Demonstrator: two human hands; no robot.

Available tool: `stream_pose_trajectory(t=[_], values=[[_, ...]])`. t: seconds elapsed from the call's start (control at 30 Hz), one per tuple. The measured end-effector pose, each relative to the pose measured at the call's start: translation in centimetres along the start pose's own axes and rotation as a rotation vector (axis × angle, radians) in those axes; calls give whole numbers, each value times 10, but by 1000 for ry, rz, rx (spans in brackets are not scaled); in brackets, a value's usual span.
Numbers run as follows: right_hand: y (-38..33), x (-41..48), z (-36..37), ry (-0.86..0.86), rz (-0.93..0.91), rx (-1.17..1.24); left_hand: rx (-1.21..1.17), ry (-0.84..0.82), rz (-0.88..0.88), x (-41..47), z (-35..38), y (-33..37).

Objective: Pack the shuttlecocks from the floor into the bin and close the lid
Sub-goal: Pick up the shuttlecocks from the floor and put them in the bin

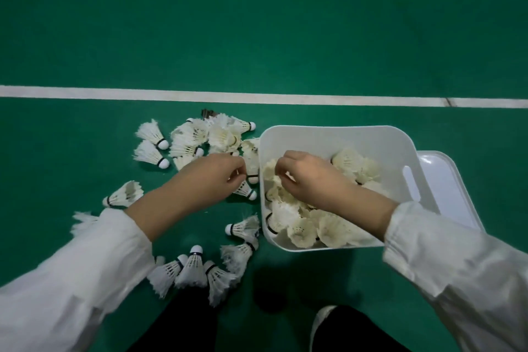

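A white plastic bin (337, 137) stands on the green floor, partly filled with white feather shuttlecocks (303, 228). Its white lid (448, 180) lies flat on the floor to its right, partly under the bin. Several loose shuttlecocks lie in a pile (200, 137) left of the bin, and more (191, 268) lie close to my legs. My left hand (214, 177) hovers just left of the bin, fingers pinched on the feathers of a shuttlecock (246, 190). My right hand (308, 177) is inside the bin, fingers curled around a shuttlecock among those lying there.
White court lines (257, 97) run across the green floor beyond the pile. My dark trouser legs and a white shoe (323, 320) are at the bottom edge. A single shuttlecock (125, 194) lies apart to the left, beside my left sleeve.
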State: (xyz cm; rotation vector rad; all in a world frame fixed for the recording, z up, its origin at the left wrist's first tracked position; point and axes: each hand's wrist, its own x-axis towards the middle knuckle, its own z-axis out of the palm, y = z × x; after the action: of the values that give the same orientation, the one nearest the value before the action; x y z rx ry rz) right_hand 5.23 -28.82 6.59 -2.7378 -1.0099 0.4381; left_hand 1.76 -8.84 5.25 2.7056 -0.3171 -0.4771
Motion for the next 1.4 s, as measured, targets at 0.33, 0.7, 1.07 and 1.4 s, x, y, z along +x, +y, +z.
stream_pose_trajectory(t=[0.33,0.7,1.07,1.4], values=[[-64,101,51,-127,-49,-13,-50,-64,-310,-20,42,-121],[-48,169,90,-305,298,35,-226,156,-339,74,61,-146],[-44,156,82,-4,216,40,-130,379,-296,72,70,-152],[-60,125,72,-20,213,166,-403,344,-356,-18,57,-134]])
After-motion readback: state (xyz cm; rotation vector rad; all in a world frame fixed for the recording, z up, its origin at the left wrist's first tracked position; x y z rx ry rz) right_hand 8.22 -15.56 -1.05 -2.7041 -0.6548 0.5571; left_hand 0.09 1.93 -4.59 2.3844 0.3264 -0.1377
